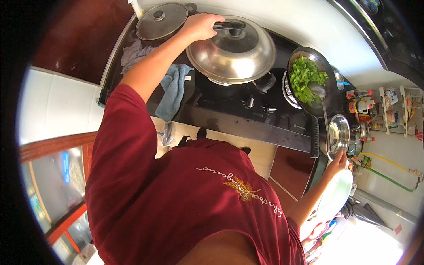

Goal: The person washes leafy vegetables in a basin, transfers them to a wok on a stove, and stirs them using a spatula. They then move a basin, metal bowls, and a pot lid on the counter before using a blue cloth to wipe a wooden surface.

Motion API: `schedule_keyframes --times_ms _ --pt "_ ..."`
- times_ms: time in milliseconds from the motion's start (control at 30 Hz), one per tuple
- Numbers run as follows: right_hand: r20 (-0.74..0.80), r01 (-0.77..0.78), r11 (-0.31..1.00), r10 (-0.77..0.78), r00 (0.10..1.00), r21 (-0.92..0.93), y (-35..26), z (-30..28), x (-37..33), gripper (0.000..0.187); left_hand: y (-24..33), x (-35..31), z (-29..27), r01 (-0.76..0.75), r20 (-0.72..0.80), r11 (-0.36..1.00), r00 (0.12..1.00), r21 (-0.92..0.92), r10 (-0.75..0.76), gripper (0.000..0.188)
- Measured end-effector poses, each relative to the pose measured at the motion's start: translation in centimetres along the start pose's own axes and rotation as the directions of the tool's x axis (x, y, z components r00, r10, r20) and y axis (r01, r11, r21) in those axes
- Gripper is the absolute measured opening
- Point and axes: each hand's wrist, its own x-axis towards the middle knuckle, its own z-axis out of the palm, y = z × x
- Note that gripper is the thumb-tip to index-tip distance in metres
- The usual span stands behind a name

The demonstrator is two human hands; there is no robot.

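At the far side of the stove, my left hand [204,26] closes around the black handle [229,27] of a large domed steel lid [240,64], which covers a pan on the left burner. My right hand [338,162] grips the near rim of a steel bowl [340,132] at the counter's right, its fingers partly hidden. The end of a metal ladle's handle [326,121] lies close to that hand. The ladle's head rests among chopped green leaves [304,77] in a black wok [324,57] on the right burner.
A flat lidded pan [161,22] stands at the back left. Blue-grey cloths [171,95] lie on the stove's left part. The wok's black handle [315,137] juts over the front edge. Sauce bottles [360,106] crowd the right side, near a pale green basin [336,194].
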Motion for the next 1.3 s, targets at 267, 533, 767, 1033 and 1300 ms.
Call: schedule_keyframes --times_ms 267,533,767,1033,1300 --pt "0.288 -0.129 0.981 0.083 0.954 0.142 -14.3 10.1 -8.5 0.018 -10.2 -7.3 -7.7 0.154 0.044 0.5 0.973 -0.852 -0.225 0.056" --pt "0.615 -0.241 0.966 0.136 0.777 0.091 -17.1 18.1 -12.5 0.018 -19.7 -35.4 4.3 -0.031 0.359 -0.458 0.575 -0.888 -0.735 0.033" --pt "0.676 -0.651 0.75 0.42 0.605 0.117 -17.2 24.5 -11.8 0.034 -20.7 -40.2 8.3 -0.057 0.511 -0.63 0.53 -0.775 -0.677 0.023" --pt "0.678 -0.738 0.659 0.478 0.559 0.144 -18.0 26.7 -12.1 0.036 -25.5 -38.2 12.2 0.045 0.607 -0.63 0.329 -0.775 -0.723 0.024" --pt "0.645 -0.791 0.552 0.508 0.571 0.265 -18.6 28.8 -11.6 0.047 -24.5 -38.9 11.5 0.022 0.372 -0.391 0.366 -0.92 -0.853 0.025"
